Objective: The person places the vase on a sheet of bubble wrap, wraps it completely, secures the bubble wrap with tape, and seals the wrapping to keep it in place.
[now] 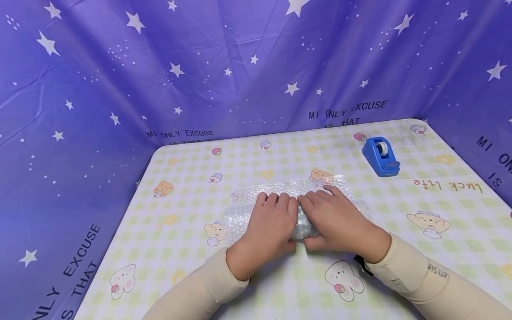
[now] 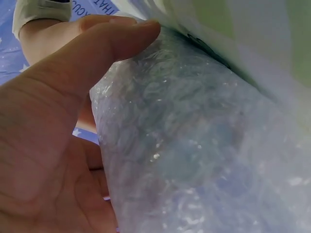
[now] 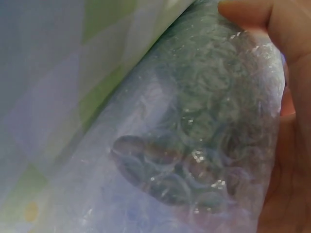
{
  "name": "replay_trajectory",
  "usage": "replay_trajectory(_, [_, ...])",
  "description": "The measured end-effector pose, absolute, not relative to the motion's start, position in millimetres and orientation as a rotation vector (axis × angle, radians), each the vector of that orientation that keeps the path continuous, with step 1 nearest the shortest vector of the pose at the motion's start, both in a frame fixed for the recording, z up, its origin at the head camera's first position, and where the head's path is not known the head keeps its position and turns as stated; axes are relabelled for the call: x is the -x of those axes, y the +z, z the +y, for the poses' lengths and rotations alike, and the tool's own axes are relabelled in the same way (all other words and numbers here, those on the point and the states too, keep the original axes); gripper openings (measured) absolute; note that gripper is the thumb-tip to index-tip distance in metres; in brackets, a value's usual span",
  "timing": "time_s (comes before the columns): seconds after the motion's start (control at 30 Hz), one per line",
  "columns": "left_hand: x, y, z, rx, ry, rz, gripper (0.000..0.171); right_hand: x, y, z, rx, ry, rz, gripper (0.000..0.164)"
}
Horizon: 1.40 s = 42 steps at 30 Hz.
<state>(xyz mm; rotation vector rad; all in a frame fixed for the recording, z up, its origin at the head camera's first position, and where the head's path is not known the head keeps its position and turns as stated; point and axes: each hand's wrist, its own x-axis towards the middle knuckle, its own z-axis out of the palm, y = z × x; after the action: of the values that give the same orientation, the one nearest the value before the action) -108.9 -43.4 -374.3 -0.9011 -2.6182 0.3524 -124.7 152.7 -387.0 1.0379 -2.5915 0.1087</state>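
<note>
Head view: bubble wrap roll [image 1: 306, 229] gripped by left hand [image 1: 273, 226] and right hand [image 1: 336, 218], set side by side, fingers laid over top, thumbs on near side. Roll held on tabletop [image 1: 160, 244], flat flap [image 1: 256, 191] of wrap spread beyond it. Blue tape dispenser [image 1: 376, 161] placed well apart, toward far right corner. Right wrist view: dark shape [image 3: 163, 167] seen through wrap, possibly enclosed item; identity cannot be told. Tabletop backed by purple star-printed curtain [image 1: 224, 102].
</note>
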Motion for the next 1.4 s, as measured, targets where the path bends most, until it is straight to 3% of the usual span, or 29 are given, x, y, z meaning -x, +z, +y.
replay_trajectory(0.47, [116,-376,-47,0.951,0.285,-2.58,0.07,124,-386,153,-1.03,0.111,-2.63,0.084])
replay_trajectory(1.07, [123,-374,-51,0.994,0.209,-2.624,0.088,122,-380,156,-1.043,0.076,-2.635,0.099])
replay_trajectory(1.4, [131,-370,-54,1.02,0.137,-2.702,0.08,122,-377,156,-1.037,0.064,-2.643,0.102])
